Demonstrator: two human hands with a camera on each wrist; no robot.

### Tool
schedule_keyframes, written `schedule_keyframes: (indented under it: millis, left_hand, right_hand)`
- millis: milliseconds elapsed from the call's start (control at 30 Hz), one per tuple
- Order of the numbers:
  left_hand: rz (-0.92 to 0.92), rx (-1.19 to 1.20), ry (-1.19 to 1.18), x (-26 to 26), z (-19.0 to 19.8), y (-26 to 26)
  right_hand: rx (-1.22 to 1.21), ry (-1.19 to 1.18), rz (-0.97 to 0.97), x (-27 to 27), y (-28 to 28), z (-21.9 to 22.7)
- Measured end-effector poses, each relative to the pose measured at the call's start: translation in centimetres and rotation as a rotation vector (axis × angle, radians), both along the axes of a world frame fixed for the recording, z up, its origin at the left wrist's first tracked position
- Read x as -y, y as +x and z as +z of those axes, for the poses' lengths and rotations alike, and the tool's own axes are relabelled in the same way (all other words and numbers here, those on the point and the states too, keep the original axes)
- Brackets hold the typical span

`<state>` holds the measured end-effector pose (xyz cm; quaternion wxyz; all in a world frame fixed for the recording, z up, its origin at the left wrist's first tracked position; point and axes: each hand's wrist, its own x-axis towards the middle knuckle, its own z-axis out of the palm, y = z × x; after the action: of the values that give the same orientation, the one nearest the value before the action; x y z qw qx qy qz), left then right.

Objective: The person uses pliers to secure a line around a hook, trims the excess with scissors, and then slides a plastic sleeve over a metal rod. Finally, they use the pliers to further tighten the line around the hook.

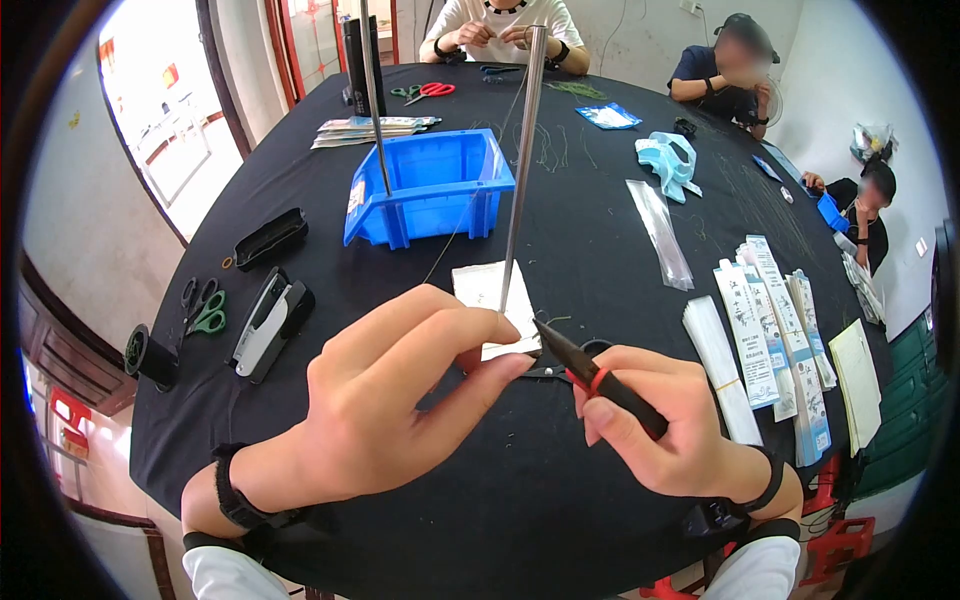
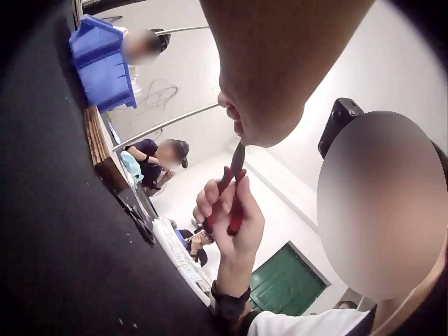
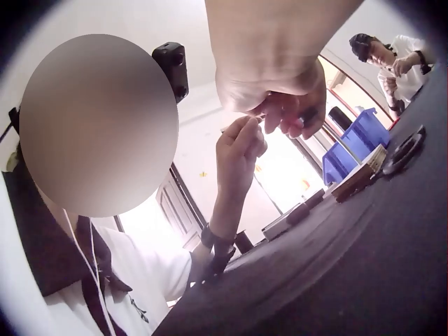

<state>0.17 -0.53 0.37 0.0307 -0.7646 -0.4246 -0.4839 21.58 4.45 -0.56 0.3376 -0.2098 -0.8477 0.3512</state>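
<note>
My left hand (image 1: 400, 380) is raised over the table, thumb and index finger pinched together. A thin line (image 1: 440, 258) slants down from near the top of a metal rod (image 1: 520, 170) to this hand; its end is hidden by the fingers. My right hand (image 1: 655, 425) grips pliers with red handles (image 2: 236, 218), their dark tip (image 1: 545, 330) pointing at the left fingertips. In the left wrist view the pliers' tip meets the left hand's fingers. Behind the hands, the rod rises from a pale block (image 1: 485, 285).
A blue bin (image 1: 430, 215) stands behind the block, beside a second rod. Black scissors (image 1: 545, 373) lie under the hands. A stapler (image 1: 270, 325) and green-handled scissors (image 1: 208, 315) lie left; printed packets (image 1: 750, 330) and clear sleeves (image 1: 660, 235) lie right. Other people sit around the table.
</note>
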Motion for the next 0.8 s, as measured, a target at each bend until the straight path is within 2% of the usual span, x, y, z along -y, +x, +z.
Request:
schedule_keyframes:
  millis: [267,367,467,567,667,767,800]
  left_hand:
    - [0.003,0.021,0.016,0.2,-0.4,0.2]
    - [-0.024,0.087,-0.117,0.7,-0.1,0.2]
    - [-0.131,0.34,-0.375,0.8,0.1,0.0]
    - [-0.227,0.628,-0.57,0.6,0.0,0.3]
    - [-0.208,0.458,-0.53,0.3,0.2,-0.3]
    - [-0.15,0.291,-0.352,-0.2,0.5,-0.8]
    - [-0.189,0.273,-0.373,-0.4,0.6,-1.1]
  right_hand:
    - [0.009,0.041,-0.009,0.6,-0.5,-0.3]
    - [-0.018,0.057,0.002,0.4,-0.5,-0.7]
    - [-0.085,0.114,0.008,0.2,-0.9,-1.3]
    - [-0.026,0.069,0.011,0.1,-0.6,-1.0]
    - [0.067,-0.032,0.007,0.4,-0.2,0.0]
    - [0.06,-0.02,0.016,0.3,0.0,0.0]
    - [0.048,-0.031,0.043,0.3,0.0,0.0]
